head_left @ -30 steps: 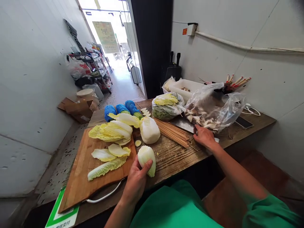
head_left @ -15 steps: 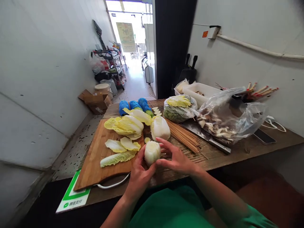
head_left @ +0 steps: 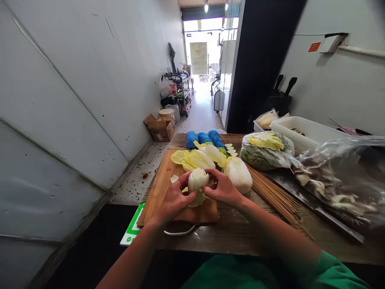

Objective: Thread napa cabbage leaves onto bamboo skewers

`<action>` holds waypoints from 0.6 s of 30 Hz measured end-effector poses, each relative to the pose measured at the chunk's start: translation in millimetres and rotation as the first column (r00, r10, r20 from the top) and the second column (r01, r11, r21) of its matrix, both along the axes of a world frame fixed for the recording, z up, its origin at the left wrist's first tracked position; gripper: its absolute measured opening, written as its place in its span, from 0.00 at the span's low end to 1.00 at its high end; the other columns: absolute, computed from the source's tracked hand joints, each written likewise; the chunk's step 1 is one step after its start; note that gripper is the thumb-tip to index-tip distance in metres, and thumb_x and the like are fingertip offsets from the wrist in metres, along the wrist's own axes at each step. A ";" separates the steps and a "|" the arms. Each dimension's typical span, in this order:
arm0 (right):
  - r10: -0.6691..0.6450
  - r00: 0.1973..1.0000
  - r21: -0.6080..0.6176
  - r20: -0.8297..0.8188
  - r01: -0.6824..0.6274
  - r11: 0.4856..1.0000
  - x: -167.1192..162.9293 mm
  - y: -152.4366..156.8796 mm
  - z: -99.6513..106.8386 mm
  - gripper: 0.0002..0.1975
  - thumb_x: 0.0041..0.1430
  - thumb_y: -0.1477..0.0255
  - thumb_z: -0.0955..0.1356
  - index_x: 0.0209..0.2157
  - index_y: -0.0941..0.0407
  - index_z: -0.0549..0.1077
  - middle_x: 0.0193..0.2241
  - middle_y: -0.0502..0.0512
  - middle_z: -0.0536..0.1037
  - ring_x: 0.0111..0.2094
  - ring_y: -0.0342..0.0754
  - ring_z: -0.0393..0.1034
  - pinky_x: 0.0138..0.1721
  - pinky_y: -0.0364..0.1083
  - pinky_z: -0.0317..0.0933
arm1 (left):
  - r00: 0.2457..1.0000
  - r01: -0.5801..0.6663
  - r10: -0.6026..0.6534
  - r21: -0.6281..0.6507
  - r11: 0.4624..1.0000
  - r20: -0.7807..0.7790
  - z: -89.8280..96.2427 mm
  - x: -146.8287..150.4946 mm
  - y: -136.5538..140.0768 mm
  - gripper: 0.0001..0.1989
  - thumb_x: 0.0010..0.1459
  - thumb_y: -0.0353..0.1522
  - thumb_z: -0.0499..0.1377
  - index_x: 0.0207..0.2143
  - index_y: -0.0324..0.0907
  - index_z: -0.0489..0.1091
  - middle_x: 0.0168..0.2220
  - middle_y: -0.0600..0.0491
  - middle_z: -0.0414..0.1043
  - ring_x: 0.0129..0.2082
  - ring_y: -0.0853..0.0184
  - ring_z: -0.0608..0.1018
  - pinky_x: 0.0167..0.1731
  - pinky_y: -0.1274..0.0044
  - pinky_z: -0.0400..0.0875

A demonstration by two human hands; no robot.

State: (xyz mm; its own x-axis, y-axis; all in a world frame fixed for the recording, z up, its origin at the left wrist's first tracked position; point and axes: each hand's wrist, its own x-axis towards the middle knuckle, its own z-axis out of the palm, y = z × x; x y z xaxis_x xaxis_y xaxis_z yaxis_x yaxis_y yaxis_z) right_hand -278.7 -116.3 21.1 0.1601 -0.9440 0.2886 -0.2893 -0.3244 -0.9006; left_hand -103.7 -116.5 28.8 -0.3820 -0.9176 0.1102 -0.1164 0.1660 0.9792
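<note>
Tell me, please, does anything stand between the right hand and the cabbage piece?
Nothing visible does: the right hand is on the right side of the cabbage piece, opposite the left hand.

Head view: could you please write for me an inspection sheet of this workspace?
Surface: wooden table, cutting board on it.
Job's things: small peeled cabbage held above the board; loose leaves; larger cabbage beside them.
Clutter: skewers, knife and mushroom bag toward the right.
Hands: left hand holds the small peeled cabbage; right hand at its edge, grip unclear.
Cables: thin cord-like line meets wall box.
Surroundings: cardboard box and loaded cart beyond the table.
</note>
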 end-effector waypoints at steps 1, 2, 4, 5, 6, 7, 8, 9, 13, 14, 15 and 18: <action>-0.026 1.000 0.001 -0.017 0.026 1.000 3.1 -2.7 -0.2 0.21 0.42 0.74 0.67 0.42 0.58 0.68 0.31 0.50 0.74 0.28 0.43 0.68 0.30 0.43 0.66 | 1.000 0.007 -0.007 0.022 1.000 -0.009 -1.2 1.6 -3.3 0.31 0.48 0.29 0.61 0.56 0.39 0.59 0.49 0.44 0.69 0.47 0.57 0.73 0.44 0.69 0.69; -0.051 0.998 0.003 -0.025 0.051 0.999 5.7 -4.6 -0.2 0.20 0.41 0.74 0.67 0.41 0.58 0.68 0.30 0.50 0.74 0.27 0.42 0.67 0.29 0.43 0.65 | 1.000 0.007 -0.007 0.036 0.999 -0.010 -1.9 2.9 -6.2 0.31 0.47 0.29 0.61 0.55 0.39 0.60 0.49 0.44 0.70 0.46 0.57 0.73 0.43 0.69 0.69; -0.099 0.995 0.011 -0.027 0.099 0.995 9.9 -7.2 0.9 0.20 0.40 0.74 0.67 0.39 0.59 0.69 0.29 0.50 0.73 0.27 0.43 0.66 0.30 0.44 0.64 | 1.000 -0.007 0.007 0.048 0.999 0.001 -1.9 4.6 -11.6 0.31 0.45 0.28 0.60 0.55 0.37 0.61 0.48 0.43 0.70 0.46 0.56 0.73 0.42 0.70 0.69; -0.116 0.993 0.017 -0.025 0.116 0.993 11.4 -8.2 2.0 0.20 0.39 0.74 0.67 0.39 0.59 0.69 0.29 0.51 0.73 0.27 0.43 0.66 0.31 0.45 0.64 | 1.000 -0.012 0.012 0.051 0.999 0.005 -1.0 5.0 -14.3 0.32 0.44 0.27 0.60 0.54 0.36 0.61 0.48 0.42 0.70 0.46 0.55 0.73 0.42 0.70 0.69; -0.129 0.992 0.024 -0.018 0.129 0.991 12.6 -9.2 3.5 0.19 0.39 0.73 0.67 0.39 0.59 0.69 0.29 0.51 0.73 0.28 0.44 0.66 0.31 0.45 0.64 | 1.000 -0.014 0.014 0.055 0.998 0.004 0.6 5.3 -16.9 0.32 0.43 0.27 0.61 0.54 0.34 0.61 0.48 0.42 0.70 0.46 0.55 0.73 0.42 0.70 0.69; -0.138 0.990 0.032 -0.008 0.138 0.990 13.4 -10.4 5.3 0.19 0.39 0.73 0.67 0.39 0.58 0.69 0.29 0.51 0.73 0.28 0.45 0.66 0.32 0.46 0.64 | 1.000 -0.013 0.013 0.059 0.998 -0.002 3.1 5.2 -19.4 0.33 0.43 0.27 0.61 0.54 0.34 0.60 0.48 0.41 0.70 0.46 0.55 0.73 0.43 0.70 0.69; -0.145 0.989 0.041 0.006 0.145 0.989 14.0 -11.8 7.3 0.19 0.39 0.74 0.67 0.38 0.58 0.69 0.29 0.51 0.72 0.29 0.45 0.66 0.32 0.46 0.65 | 1.000 -0.012 0.013 0.061 0.998 -0.009 6.3 4.9 -21.6 0.33 0.42 0.27 0.60 0.54 0.33 0.60 0.48 0.41 0.70 0.46 0.55 0.73 0.42 0.70 0.69; -0.152 0.988 0.053 0.024 0.151 0.987 14.4 -13.4 9.5 0.18 0.40 0.74 0.66 0.38 0.57 0.69 0.29 0.51 0.72 0.29 0.45 0.66 0.31 0.45 0.65 | 1.000 -0.011 0.011 0.059 0.998 -0.012 10.4 4.2 -23.4 0.34 0.42 0.27 0.60 0.55 0.33 0.60 0.47 0.41 0.70 0.46 0.56 0.73 0.42 0.70 0.69; -0.163 0.980 0.126 0.115 0.148 0.981 15.9 -19.6 16.9 0.17 0.42 0.72 0.65 0.38 0.56 0.68 0.28 0.49 0.71 0.26 0.43 0.66 0.25 0.43 0.67 | 0.999 -0.001 0.003 -0.040 0.999 0.047 29.6 0.6 -26.8 0.31 0.43 0.27 0.60 0.54 0.36 0.63 0.46 0.46 0.71 0.44 0.59 0.73 0.41 0.73 0.69; -0.160 0.977 0.146 0.138 0.140 0.979 16.2 -20.4 18.0 0.17 0.42 0.72 0.65 0.39 0.56 0.67 0.28 0.49 0.70 0.25 0.42 0.66 0.23 0.43 0.67 | 0.997 0.009 -0.002 -0.086 0.996 0.082 33.2 0.1 -27.0 0.30 0.44 0.28 0.60 0.53 0.37 0.64 0.46 0.47 0.72 0.44 0.60 0.74 0.41 0.74 0.68; -0.158 0.975 0.162 0.159 0.132 0.978 16.6 -20.6 18.7 0.18 0.42 0.72 0.65 0.40 0.56 0.67 0.28 0.49 0.70 0.24 0.42 0.66 0.22 0.42 0.68 | 0.993 0.020 -0.005 -0.128 0.992 0.115 35.7 0.0 -27.0 0.29 0.44 0.28 0.60 0.53 0.38 0.65 0.45 0.48 0.72 0.43 0.60 0.74 0.41 0.75 0.68; -0.148 0.968 0.196 0.205 0.108 0.975 17.4 -18.8 17.8 0.20 0.40 0.73 0.66 0.40 0.56 0.69 0.30 0.49 0.70 0.24 0.40 0.66 0.21 0.41 0.68 | 0.986 0.050 -0.023 -0.164 0.985 0.164 36.1 1.9 -27.0 0.26 0.45 0.28 0.60 0.50 0.38 0.68 0.43 0.49 0.73 0.40 0.62 0.74 0.39 0.75 0.68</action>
State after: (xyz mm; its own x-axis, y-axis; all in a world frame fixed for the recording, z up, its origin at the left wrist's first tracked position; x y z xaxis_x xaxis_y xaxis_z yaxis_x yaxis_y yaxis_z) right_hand -261.3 -135.1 38.9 -0.0130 -0.9922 0.1244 -0.1091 -0.1222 -0.9865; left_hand -101.8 -143.5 64.9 -0.4403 -0.8765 0.1948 -0.2614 0.3327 0.9061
